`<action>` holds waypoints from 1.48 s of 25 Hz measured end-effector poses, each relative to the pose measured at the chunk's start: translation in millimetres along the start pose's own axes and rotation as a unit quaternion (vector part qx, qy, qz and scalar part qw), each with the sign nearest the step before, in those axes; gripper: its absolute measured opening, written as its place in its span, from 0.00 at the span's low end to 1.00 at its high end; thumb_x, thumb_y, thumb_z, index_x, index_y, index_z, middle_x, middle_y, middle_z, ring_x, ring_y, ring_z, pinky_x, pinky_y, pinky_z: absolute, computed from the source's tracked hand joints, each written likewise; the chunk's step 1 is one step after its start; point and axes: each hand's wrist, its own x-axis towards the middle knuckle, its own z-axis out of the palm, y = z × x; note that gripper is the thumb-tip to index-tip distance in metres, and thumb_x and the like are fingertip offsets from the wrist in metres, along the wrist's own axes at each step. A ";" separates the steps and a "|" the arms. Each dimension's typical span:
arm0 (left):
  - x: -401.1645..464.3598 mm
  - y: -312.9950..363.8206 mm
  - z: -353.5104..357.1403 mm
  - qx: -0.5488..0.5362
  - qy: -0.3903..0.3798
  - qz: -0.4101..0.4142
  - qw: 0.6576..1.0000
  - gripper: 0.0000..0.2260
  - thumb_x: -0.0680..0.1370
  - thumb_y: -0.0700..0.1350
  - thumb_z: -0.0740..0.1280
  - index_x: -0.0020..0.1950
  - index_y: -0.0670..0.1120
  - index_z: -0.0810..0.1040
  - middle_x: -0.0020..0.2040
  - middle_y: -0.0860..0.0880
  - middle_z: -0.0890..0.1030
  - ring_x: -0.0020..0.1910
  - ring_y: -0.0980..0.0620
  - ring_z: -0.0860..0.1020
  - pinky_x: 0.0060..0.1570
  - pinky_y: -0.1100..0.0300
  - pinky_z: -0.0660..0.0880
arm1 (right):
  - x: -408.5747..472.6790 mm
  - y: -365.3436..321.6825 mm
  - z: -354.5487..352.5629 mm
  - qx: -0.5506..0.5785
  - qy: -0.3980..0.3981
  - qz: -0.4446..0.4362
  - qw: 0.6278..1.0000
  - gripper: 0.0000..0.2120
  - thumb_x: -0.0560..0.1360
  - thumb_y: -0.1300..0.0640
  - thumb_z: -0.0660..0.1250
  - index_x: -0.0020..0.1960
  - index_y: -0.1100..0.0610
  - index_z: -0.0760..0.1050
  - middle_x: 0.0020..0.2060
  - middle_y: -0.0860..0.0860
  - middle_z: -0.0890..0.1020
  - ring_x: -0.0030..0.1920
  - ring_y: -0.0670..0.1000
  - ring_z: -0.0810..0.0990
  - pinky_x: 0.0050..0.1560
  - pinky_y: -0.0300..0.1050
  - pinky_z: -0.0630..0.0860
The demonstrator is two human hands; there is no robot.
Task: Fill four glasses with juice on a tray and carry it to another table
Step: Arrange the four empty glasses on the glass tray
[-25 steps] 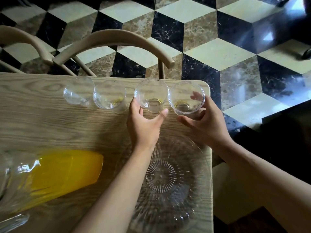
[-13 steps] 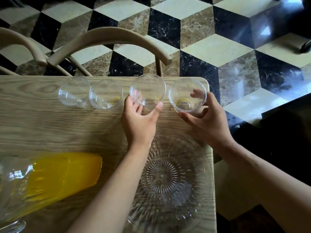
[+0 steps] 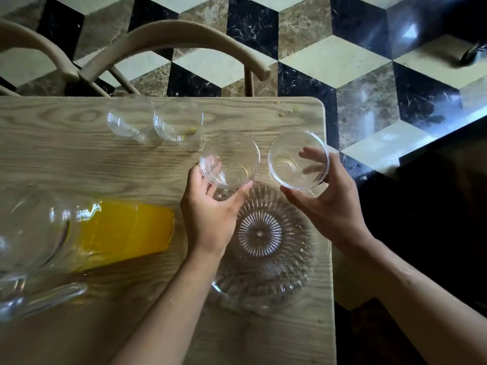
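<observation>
Pitcher of clear glass with orange juice sits at the left of the light wooden table. Further back, two empty clear glasses stand touching, near the far edge. Left hand has its fingers wrapped round a third clear glass, lifted over the rim of the round ribbed glass tray. Right hand grips a fourth clear glass, fingers curled round its far side, just beside the third one.
</observation>
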 end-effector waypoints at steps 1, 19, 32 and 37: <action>-3.8 -3.6 -6.4 -0.001 -0.004 -0.006 1.000 0.31 0.68 0.36 0.82 0.67 0.41 0.73 0.70 0.44 0.79 0.70 0.57 0.78 0.68 0.60 0.77 | -9.4 -0.6 1.4 -0.001 -0.003 0.004 1.000 0.35 0.65 0.58 0.83 0.69 0.59 0.74 0.63 0.49 0.81 0.55 0.49 0.82 0.55 0.32 0.74; -28.9 -40.0 -35.9 0.013 -0.073 -0.035 0.997 0.36 0.65 0.37 0.83 0.70 0.47 0.73 0.65 0.53 0.80 0.66 0.67 0.78 0.69 0.45 0.77 | -62.0 14.3 4.5 -0.112 -0.026 0.004 0.993 0.39 0.60 0.54 0.85 0.68 0.54 0.77 0.60 0.41 0.80 0.61 0.54 0.72 0.64 0.64 0.70; -27.8 -45.0 -37.7 0.035 -0.101 -0.025 0.994 0.38 0.66 0.33 0.82 0.71 0.51 0.71 0.66 0.58 0.78 0.70 0.58 0.77 0.71 0.58 0.74 | -63.3 6.9 10.7 -0.108 -0.021 0.033 0.993 0.38 0.61 0.53 0.85 0.68 0.53 0.77 0.58 0.41 0.79 0.61 0.49 0.68 0.65 0.61 0.68; -27.8 -48.5 -38.7 0.029 -0.108 -0.023 0.993 0.46 0.64 0.41 0.83 0.79 0.45 0.66 0.73 0.46 0.76 0.74 0.54 0.75 0.70 0.65 0.71 | -67.1 7.4 8.9 -0.130 -0.034 0.027 0.991 0.38 0.62 0.46 0.81 0.70 0.53 0.75 0.62 0.46 0.81 0.63 0.53 0.70 0.65 0.64 0.69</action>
